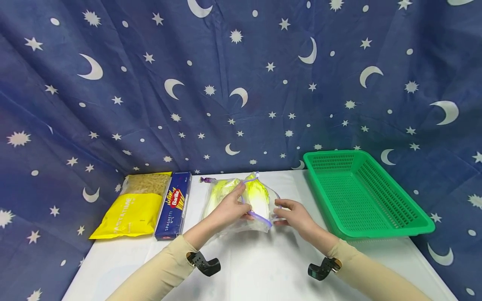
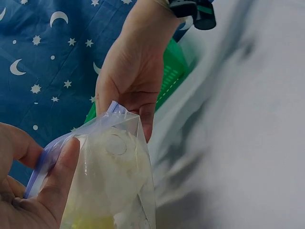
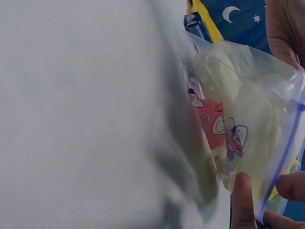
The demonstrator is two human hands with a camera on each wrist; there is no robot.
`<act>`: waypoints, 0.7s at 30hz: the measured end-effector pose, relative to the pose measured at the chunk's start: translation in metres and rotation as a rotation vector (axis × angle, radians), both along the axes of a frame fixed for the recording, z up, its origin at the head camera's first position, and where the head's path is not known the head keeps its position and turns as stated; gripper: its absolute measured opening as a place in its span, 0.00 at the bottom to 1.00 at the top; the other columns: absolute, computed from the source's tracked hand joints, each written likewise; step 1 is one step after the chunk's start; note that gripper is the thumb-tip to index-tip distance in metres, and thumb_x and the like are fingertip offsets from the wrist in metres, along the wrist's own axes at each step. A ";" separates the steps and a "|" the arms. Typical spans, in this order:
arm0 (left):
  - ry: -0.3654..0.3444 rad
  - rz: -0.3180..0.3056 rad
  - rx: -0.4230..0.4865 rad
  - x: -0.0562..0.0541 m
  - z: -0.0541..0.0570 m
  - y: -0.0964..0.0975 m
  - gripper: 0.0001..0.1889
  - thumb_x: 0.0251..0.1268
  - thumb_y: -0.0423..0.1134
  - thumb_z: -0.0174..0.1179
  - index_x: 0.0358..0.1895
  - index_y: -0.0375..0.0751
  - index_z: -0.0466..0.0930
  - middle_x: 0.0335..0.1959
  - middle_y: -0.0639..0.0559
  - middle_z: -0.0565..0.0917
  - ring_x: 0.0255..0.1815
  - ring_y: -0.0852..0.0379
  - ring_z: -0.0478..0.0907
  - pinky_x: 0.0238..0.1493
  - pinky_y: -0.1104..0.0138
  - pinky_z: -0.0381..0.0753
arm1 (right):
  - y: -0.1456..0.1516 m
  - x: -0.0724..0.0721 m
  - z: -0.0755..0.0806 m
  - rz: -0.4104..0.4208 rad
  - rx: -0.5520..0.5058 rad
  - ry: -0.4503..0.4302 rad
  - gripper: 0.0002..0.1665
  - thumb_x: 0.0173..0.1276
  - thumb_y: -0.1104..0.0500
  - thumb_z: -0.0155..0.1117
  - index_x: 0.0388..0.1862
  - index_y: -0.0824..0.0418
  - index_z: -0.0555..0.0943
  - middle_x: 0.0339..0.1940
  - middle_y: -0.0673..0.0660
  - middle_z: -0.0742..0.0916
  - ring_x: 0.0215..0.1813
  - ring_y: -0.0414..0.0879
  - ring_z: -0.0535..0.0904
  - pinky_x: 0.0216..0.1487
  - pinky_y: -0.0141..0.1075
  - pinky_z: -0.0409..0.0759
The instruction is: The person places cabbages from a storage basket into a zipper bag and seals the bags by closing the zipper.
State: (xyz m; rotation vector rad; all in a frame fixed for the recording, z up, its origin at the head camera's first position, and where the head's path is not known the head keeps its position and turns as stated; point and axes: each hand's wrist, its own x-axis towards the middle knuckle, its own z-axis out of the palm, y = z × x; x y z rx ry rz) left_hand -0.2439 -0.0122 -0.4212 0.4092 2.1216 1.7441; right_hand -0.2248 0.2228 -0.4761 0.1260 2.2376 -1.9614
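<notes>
A clear zip bag (image 1: 241, 225) with purple zip strips stands on the table with pale yellow-green napa cabbage (image 1: 259, 198) inside. Cartoon prints show on its side in the right wrist view. The left hand (image 1: 231, 209) pinches the zip edge between thumb and fingers, as the left wrist view (image 2: 59, 176) also shows. On the opposite side, the right hand (image 1: 295, 215) holds the bag's other rim, its fingers (image 3: 243, 200) on both sides of the purple strip. Between the hands the bag's mouth is spread apart.
Left of the bag lie a blue spaghetti box (image 1: 174, 209) and a yellow pasta bag (image 1: 135, 213). A small purple item (image 1: 206, 179) lies behind the zip bag. At the right is a green plastic basket (image 1: 376, 232). A star-patterned curtain (image 1: 260, 92) hangs behind the white table.
</notes>
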 end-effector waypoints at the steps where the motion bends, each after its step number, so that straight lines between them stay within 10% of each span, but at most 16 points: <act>1: 0.004 0.001 -0.003 0.000 0.000 -0.001 0.45 0.62 0.25 0.57 0.82 0.32 0.46 0.85 0.46 0.41 0.27 0.57 0.84 0.36 0.68 0.88 | -0.002 0.000 -0.001 -0.003 0.004 0.010 0.33 0.72 0.66 0.63 0.72 0.77 0.68 0.71 0.75 0.71 0.41 0.52 0.87 0.46 0.45 0.89; 12: 0.030 0.015 -0.043 -0.004 0.004 -0.009 0.45 0.60 0.26 0.57 0.82 0.32 0.48 0.85 0.44 0.42 0.25 0.57 0.83 0.36 0.66 0.89 | -0.014 -0.001 0.008 -0.004 0.130 0.105 0.36 0.68 0.68 0.65 0.73 0.76 0.67 0.71 0.72 0.74 0.32 0.50 0.85 0.34 0.40 0.88; 21: 0.015 0.043 -0.033 -0.011 0.025 -0.023 0.43 0.64 0.25 0.55 0.82 0.32 0.47 0.84 0.43 0.43 0.26 0.57 0.84 0.38 0.63 0.90 | -0.020 -0.016 0.044 0.047 0.278 0.104 0.37 0.65 0.69 0.62 0.74 0.72 0.68 0.48 0.65 0.84 0.24 0.47 0.82 0.35 0.38 0.88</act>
